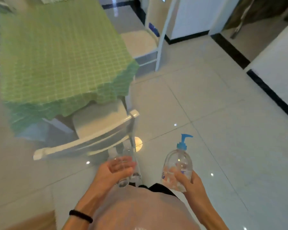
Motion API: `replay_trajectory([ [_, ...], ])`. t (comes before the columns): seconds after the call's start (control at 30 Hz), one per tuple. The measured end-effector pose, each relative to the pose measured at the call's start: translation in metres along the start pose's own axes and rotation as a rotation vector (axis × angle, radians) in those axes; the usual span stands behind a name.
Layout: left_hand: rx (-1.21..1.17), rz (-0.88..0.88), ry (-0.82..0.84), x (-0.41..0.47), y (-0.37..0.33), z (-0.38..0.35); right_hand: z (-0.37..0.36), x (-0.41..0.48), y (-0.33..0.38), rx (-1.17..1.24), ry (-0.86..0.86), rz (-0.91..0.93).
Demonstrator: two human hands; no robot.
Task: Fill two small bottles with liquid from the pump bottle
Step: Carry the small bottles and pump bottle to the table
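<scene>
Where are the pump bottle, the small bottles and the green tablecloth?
pump bottle point(178, 163): head view, clear body above the fingers.
small bottles point(122, 183): head view, base of the left one.
green tablecloth point(56, 55): head view, middle of the top.

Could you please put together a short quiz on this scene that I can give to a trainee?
1. True or false: the left hand holds the pump bottle.
2. What does the left hand hold? A) a cup B) two small clear bottles C) nothing
3. Fill in: the pump head is coloured ____.

Key:
1. False. The right hand has its grip on it.
2. B
3. Blue
</scene>
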State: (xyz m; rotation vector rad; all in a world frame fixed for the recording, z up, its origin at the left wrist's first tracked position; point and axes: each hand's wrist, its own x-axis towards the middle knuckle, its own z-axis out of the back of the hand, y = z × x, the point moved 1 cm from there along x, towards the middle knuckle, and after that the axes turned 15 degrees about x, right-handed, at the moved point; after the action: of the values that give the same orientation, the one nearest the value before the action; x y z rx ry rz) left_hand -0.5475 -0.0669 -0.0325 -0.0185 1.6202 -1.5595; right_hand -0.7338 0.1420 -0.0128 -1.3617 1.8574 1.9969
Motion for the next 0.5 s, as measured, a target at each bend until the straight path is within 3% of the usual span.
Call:
replay_trajectory([
  [0.23, 0.142, -0.012, 0.223, 0.063, -0.055, -0.046, 0.053, 0.008, 0.015, 0.189, -0.257, 0.012],
  [0.5, 0.132, -0.035, 0.289, 0.138, -0.105, -0.066, 0.055, 0.063, 0.044, 0.258, -0.335, 0.039],
])
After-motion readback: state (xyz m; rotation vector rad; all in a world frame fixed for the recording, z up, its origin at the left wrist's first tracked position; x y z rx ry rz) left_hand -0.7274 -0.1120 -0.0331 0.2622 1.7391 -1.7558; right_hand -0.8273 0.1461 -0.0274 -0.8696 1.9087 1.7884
